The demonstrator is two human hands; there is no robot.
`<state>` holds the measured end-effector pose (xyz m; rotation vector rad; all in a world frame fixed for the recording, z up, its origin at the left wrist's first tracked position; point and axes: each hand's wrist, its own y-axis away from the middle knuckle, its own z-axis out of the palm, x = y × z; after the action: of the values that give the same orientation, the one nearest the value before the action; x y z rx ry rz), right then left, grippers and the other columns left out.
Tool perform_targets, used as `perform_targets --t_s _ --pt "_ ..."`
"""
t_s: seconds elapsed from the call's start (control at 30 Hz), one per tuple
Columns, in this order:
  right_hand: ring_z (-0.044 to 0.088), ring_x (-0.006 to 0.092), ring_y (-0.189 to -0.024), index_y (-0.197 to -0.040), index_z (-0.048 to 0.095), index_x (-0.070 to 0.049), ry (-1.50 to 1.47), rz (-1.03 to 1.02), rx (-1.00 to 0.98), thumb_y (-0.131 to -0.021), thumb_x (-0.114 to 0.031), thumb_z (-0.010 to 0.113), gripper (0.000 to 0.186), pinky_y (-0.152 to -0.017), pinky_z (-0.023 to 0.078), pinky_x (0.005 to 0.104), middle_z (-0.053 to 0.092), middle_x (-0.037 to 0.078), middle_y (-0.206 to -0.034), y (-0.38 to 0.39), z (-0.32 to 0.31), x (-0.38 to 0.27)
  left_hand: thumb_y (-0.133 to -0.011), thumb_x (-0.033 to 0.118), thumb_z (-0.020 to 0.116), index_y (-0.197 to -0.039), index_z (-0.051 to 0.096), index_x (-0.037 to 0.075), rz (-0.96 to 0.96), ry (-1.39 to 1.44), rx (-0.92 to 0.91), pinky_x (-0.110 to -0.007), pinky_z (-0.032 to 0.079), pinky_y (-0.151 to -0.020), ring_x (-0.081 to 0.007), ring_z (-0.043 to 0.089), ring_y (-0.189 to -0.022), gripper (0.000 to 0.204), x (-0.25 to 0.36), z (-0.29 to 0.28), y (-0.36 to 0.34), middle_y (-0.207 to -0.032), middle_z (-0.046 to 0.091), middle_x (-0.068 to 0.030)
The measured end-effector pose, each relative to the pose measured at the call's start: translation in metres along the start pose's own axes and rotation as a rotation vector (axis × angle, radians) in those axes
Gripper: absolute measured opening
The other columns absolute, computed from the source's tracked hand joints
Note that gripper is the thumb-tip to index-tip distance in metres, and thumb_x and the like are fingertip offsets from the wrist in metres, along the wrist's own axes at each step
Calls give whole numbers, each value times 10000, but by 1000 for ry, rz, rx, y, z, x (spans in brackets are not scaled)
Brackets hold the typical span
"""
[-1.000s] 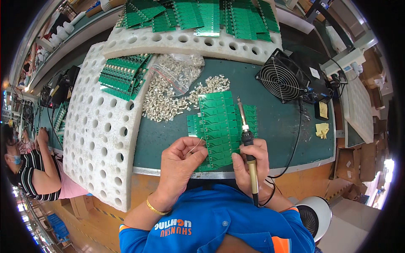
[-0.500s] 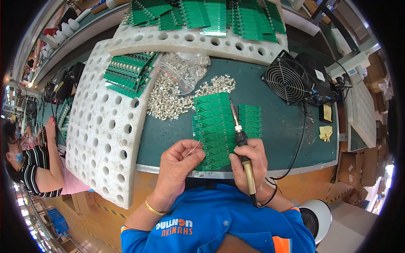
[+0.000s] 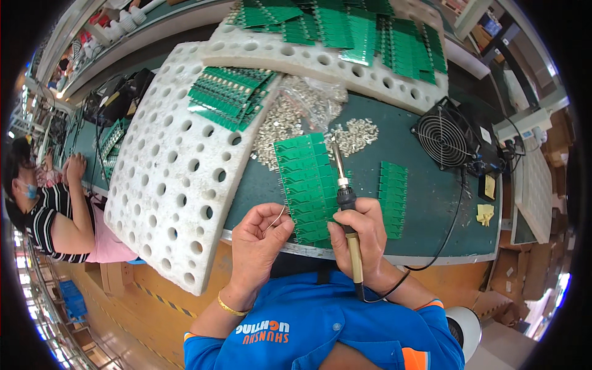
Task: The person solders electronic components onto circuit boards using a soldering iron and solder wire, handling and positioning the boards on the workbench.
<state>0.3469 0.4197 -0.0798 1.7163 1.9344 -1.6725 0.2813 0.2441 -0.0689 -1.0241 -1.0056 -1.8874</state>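
Note:
My left hand (image 3: 256, 243) is closed with a thin pale wire (image 3: 277, 214) pinched in its fingers, at the lower left edge of a green circuit-board panel (image 3: 299, 185); whether it grips the panel too is unclear. My right hand (image 3: 361, 231) is closed around a soldering iron (image 3: 342, 179), whose tip points up beside the panel's upper right edge. Whether these fingers also touch the panel is hidden. Another green panel (image 3: 393, 197) lies on the table to the right. Beyond are a heap of small metal parts (image 3: 357, 135) and a clear plastic bag (image 3: 314, 98) of them.
Perforated white foam sheets (image 3: 166, 154) bear stacks of boards (image 3: 228, 98). A black fan (image 3: 444, 139), yellow sponge (image 3: 490, 188) and iron's cable sit right on the green table (image 3: 431, 191). A co-worker in a striped top (image 3: 58, 225) works at left. Cardboard boxes (image 3: 512, 277) stand at lower right.
The held panel and iron have shifted left, away from the panel lying at right, which shows more fully. My hands moved with them, grips unchanged. The whole view has turned slightly.

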Motion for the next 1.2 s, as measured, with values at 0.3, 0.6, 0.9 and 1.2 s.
perform_targets --t_s 0.3,0.6,0.9,1.2 --pt "594 249 -660 -1201 573 -105 -30 10 -222 -755 55 746 504 -525 499 355 497 153 -1038 3 35 -3 -887 22 705 -1036 582 49 -22 82 234 -145 384 -548 -4 542 -688 195 -7 -29 15 -887 662 7" --pt "595 317 -709 -1072 655 -98 51 -126 -392 -693 -87 796 405 -595 485 401 555 142 -920 7 37 -18 -882 -7 700 -923 589 32 -64 -97 339 -145 373 -553 9 500 -643 125 -27 -59 32 -809 634 10" --pt "581 273 -680 -1122 678 -76 -313 -66 -499 -806 -269 785 385 -566 468 361 573 131 -883 32 15 -12 -887 -10 696 -942 606 12 -44 -243 330 -149 373 -555 7 494 -644 108 -33 -60 44 -803 622 15" --pt "599 275 -716 -1184 638 -61 -325 -20 -515 -852 -296 757 423 -581 505 360 563 148 -931 42 6 -13 -905 6 679 -980 597 22 -163 -28 299 -181 487 -665 -52 609 -756 112 -45 -51 50 -868 669 -35"
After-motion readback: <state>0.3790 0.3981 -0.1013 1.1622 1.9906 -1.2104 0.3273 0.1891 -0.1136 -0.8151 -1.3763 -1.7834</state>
